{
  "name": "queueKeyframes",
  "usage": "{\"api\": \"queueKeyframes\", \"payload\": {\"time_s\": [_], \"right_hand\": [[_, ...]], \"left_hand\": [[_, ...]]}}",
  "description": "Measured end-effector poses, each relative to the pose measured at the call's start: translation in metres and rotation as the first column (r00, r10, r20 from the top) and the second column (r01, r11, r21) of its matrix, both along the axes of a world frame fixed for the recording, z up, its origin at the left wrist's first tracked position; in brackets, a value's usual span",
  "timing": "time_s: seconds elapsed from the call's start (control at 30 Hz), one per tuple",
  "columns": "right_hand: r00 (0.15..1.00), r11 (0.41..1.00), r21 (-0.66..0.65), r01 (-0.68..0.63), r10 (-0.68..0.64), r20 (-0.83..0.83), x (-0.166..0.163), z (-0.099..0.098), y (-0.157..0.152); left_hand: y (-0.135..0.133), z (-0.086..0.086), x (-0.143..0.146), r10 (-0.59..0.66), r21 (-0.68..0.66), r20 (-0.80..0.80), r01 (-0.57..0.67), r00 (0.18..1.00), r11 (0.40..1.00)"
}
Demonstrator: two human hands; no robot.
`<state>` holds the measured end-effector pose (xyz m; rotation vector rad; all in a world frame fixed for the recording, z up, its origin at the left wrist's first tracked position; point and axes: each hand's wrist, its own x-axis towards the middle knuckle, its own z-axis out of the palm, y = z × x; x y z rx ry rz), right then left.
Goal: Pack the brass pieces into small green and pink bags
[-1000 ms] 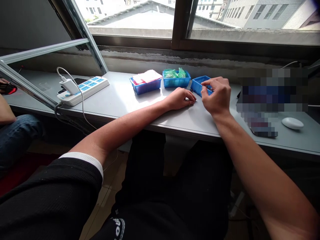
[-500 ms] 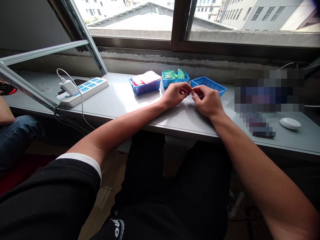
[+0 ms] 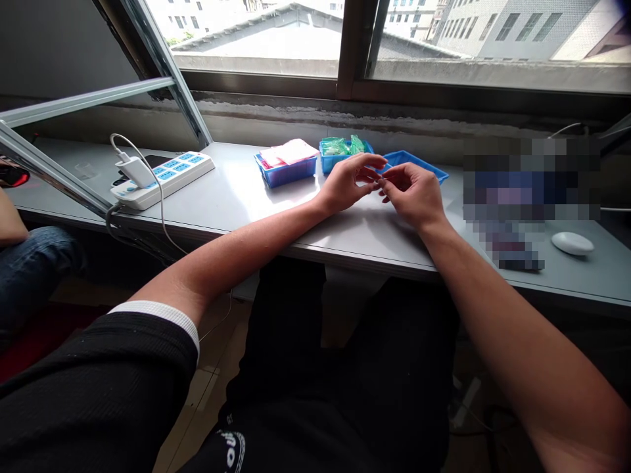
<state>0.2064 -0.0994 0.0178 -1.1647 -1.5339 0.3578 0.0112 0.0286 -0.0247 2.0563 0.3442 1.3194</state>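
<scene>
My left hand (image 3: 349, 180) is held over the table (image 3: 236, 197), its index finger stretched out and apart from the thumb, with nothing visible between them. Facing it, my right hand (image 3: 413, 190) has thumb and fingertips pressed together close to the left thumb tip. Whatever sits in that pinch is too small to make out. Just behind the hands stand a blue tray (image 3: 424, 168), partly covered by my right hand, and a blue bin (image 3: 325, 164) with green plastic packets (image 3: 340, 146) in it.
Left of the hands, another blue bin (image 3: 290, 176) holds pink and white packets (image 3: 288, 153). A white power strip (image 3: 172, 182) with a plugged-in charger and cable lies farther left, beside a metal frame (image 3: 172, 79). At right are a white mouse (image 3: 572, 244) and blurred items. Another person's leg (image 3: 39, 276) shows at left.
My left hand's fingers have opened from a pinch, the index finger lifting away from the thumb. The right hand has shifted slightly and stays pinched.
</scene>
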Motion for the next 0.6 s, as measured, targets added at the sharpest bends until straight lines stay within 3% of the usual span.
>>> {"api": "queueKeyframes", "payload": {"time_s": [0.1, 0.23, 0.43, 0.6], "right_hand": [[0.996, 0.995, 0.078, 0.068, -0.072, 0.050, 0.000, 0.000, 0.002], [0.980, 0.976, 0.159, 0.146, -0.164, 0.109, -0.001, 0.002, 0.002], [0.962, 0.973, 0.131, 0.192, -0.213, 0.173, -0.002, 0.005, -0.001], [0.964, 0.978, 0.100, 0.184, -0.200, 0.177, -0.001, 0.004, -0.002]], "left_hand": [[-0.004, 0.005, -0.003, 0.054, 0.022, -0.019, -0.053, 0.998, 0.998], [-0.011, 0.009, -0.004, 0.035, -0.063, -0.112, -0.043, 0.993, 0.997], [-0.018, 0.010, 0.000, -0.090, -0.240, -0.049, 0.076, 0.995, 0.968], [-0.022, 0.014, 0.001, -0.101, -0.293, -0.011, 0.093, 0.995, 0.952]]}}
